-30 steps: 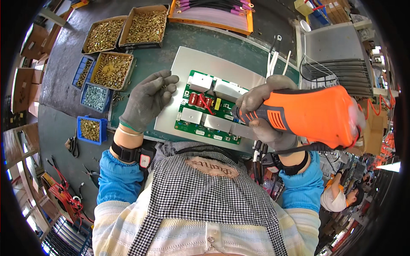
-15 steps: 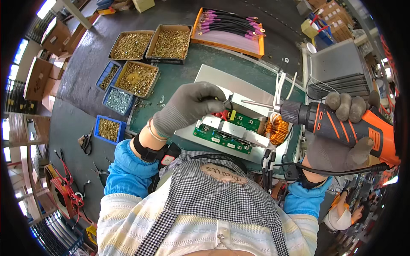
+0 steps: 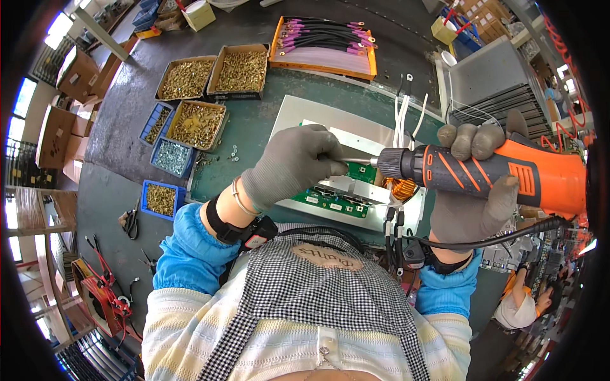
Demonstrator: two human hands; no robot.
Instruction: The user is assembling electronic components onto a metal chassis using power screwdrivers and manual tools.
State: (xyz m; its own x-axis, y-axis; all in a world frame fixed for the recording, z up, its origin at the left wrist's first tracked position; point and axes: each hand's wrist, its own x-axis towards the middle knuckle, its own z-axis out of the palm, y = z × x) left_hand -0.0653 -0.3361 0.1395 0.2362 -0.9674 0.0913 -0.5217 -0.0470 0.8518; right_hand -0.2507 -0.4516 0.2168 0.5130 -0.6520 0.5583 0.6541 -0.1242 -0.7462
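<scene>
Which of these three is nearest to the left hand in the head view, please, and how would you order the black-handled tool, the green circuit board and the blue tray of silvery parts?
From the left hand:
1. Green circuit board: partly beneath it, reaching rightward.
2. Blue tray of silvery parts: off to its left.
3. Black-handled tool: farther left, lower in view.

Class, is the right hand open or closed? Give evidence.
Closed: the right hand grips the orange power screwdriver, fingers curled round its body.
</scene>
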